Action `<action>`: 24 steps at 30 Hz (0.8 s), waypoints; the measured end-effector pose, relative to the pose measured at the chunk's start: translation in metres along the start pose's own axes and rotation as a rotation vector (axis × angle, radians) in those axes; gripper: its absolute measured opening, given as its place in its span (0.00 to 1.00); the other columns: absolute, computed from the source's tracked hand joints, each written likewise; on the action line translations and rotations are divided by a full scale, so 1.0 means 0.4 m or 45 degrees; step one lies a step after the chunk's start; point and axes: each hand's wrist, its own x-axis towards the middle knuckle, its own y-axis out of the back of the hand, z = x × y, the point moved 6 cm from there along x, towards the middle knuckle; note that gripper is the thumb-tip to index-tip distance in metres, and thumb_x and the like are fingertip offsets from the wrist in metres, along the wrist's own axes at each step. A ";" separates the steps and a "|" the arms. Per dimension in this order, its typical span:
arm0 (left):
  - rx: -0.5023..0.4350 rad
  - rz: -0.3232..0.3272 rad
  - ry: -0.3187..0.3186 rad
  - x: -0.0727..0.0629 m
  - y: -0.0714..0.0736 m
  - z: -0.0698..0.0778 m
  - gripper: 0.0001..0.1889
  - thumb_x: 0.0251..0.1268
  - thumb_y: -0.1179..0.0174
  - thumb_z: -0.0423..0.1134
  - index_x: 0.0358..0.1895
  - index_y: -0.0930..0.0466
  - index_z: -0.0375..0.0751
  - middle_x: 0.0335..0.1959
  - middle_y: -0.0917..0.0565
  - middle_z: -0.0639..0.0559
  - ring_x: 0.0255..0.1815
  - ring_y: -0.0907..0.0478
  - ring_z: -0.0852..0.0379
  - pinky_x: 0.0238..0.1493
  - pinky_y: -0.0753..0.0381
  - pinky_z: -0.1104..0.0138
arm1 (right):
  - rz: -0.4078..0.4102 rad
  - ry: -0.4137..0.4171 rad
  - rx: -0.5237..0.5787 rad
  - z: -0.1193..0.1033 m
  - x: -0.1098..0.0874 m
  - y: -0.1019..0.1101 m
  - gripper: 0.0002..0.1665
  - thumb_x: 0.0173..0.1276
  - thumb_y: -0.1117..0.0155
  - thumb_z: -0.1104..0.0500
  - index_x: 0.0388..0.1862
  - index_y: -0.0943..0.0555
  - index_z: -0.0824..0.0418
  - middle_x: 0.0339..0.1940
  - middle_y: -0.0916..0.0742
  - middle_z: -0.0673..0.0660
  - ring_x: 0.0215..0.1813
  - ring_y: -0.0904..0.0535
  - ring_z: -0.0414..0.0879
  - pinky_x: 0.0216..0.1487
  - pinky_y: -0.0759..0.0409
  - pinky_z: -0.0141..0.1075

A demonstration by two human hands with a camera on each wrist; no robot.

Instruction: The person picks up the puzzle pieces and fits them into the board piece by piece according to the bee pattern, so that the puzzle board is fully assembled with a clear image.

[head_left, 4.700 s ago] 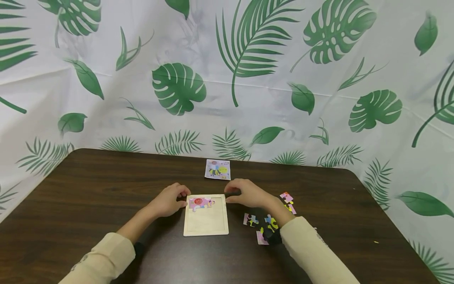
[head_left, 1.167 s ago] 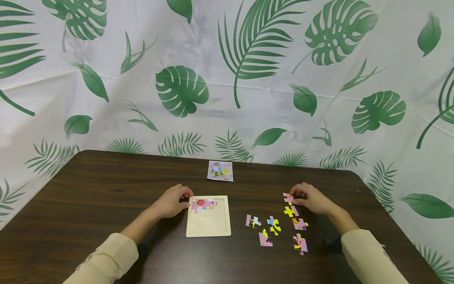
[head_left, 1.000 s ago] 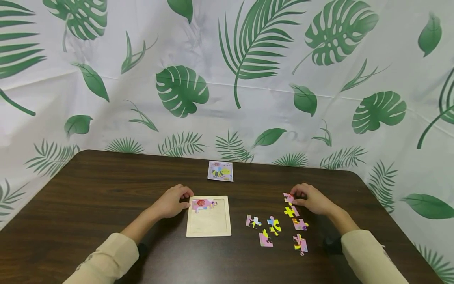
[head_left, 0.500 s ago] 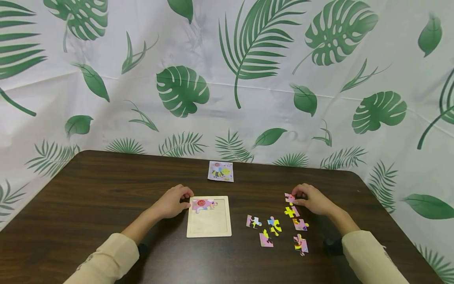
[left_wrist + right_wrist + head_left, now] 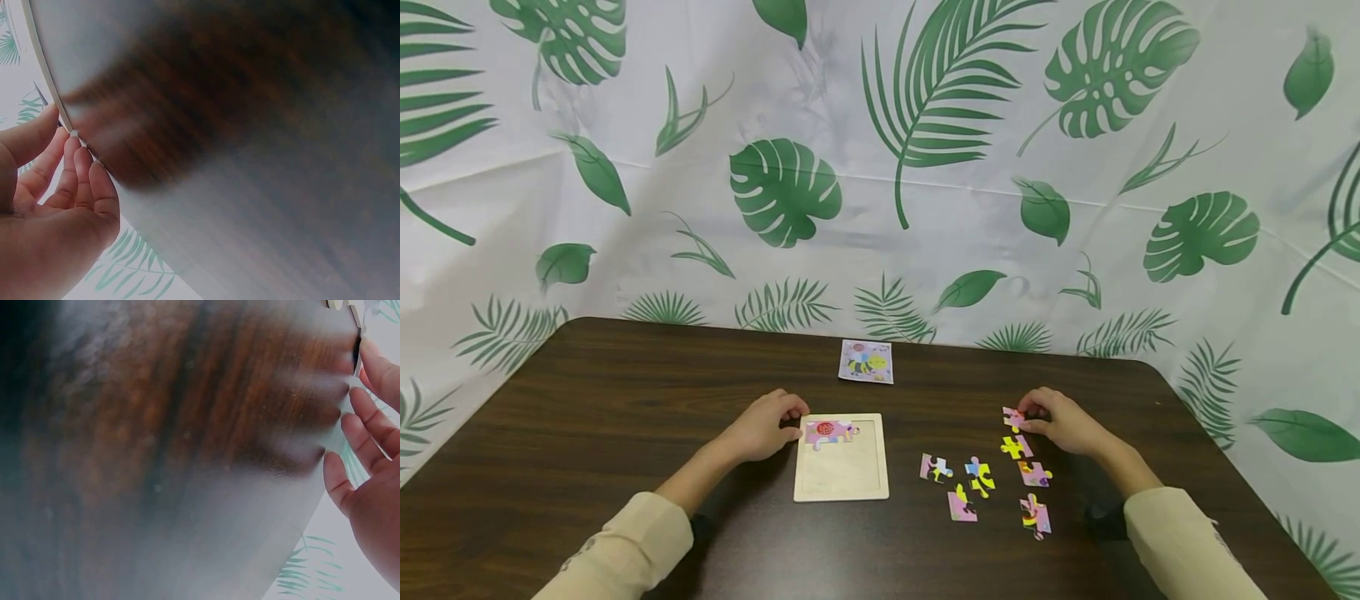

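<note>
My left hand [image 5: 765, 427] holds the upper left corner of a pale wooden puzzle tray [image 5: 842, 477], thumb and fingers at its edge. Joined pink puzzle pieces [image 5: 826, 431] with a red round shape fill the tray's upper left part. In the left wrist view, the fingertips of the left hand [image 5: 72, 194] meet the tray's rim [image 5: 47, 69]. Over on the right, my right hand [image 5: 1062, 423] pinches a pink puzzle piece [image 5: 1011, 417] with a red patch, low over the table. The right wrist view shows the other fingers of the right hand [image 5: 372, 447] touching the tabletop.
Loose puzzle pieces lie between the tray and right hand: a yellow piece [image 5: 1015, 447], a pink one [image 5: 1034, 474], a striped one [image 5: 1035, 515] and several to their left [image 5: 962, 506]. A bee picture card [image 5: 866, 362] lies behind the tray on the dark wooden table [image 5: 647, 375].
Since the oldest frame, my right hand has gone from the tray's right edge to the pieces at right. Lately the pinched piece has shifted slightly right. The left hand stays at the tray.
</note>
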 end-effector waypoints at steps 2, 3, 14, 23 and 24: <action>-0.002 -0.003 0.003 0.000 0.000 -0.001 0.09 0.53 0.38 0.26 0.38 0.24 0.34 0.31 0.27 0.48 0.35 0.29 0.51 0.41 0.28 0.59 | -0.005 -0.011 -0.001 0.001 0.000 0.000 0.08 0.59 0.36 0.64 0.37 0.24 0.63 0.33 0.24 0.52 0.35 0.30 0.45 0.37 0.30 0.41; -0.003 -0.005 0.005 0.001 0.000 -0.001 0.09 0.53 0.38 0.26 0.38 0.24 0.34 0.32 0.27 0.48 0.36 0.29 0.51 0.41 0.28 0.59 | -0.009 -0.019 -0.001 0.002 -0.001 0.001 0.08 0.59 0.36 0.64 0.37 0.24 0.63 0.33 0.24 0.52 0.35 0.30 0.45 0.37 0.30 0.41; -0.007 -0.006 -0.024 0.002 0.002 0.000 0.09 0.52 0.38 0.26 0.38 0.24 0.33 0.31 0.27 0.48 0.35 0.29 0.51 0.41 0.29 0.59 | -0.038 -0.033 0.008 -0.003 0.009 0.002 0.07 0.60 0.37 0.65 0.37 0.24 0.63 0.31 0.23 0.51 0.33 0.29 0.44 0.35 0.29 0.39; -0.004 -0.012 -0.010 0.008 0.002 -0.007 0.09 0.53 0.39 0.26 0.38 0.24 0.33 0.31 0.27 0.48 0.35 0.29 0.51 0.41 0.29 0.58 | -0.032 -0.030 0.000 -0.022 0.018 0.007 0.08 0.60 0.38 0.66 0.38 0.25 0.63 0.30 0.22 0.50 0.34 0.28 0.44 0.36 0.27 0.40; -0.003 -0.013 -0.010 0.008 0.002 -0.008 0.09 0.53 0.39 0.26 0.38 0.24 0.33 0.31 0.27 0.48 0.35 0.29 0.51 0.41 0.29 0.58 | -0.030 -0.026 0.000 -0.026 0.021 0.007 0.08 0.60 0.38 0.66 0.38 0.25 0.63 0.30 0.22 0.50 0.34 0.27 0.44 0.37 0.27 0.40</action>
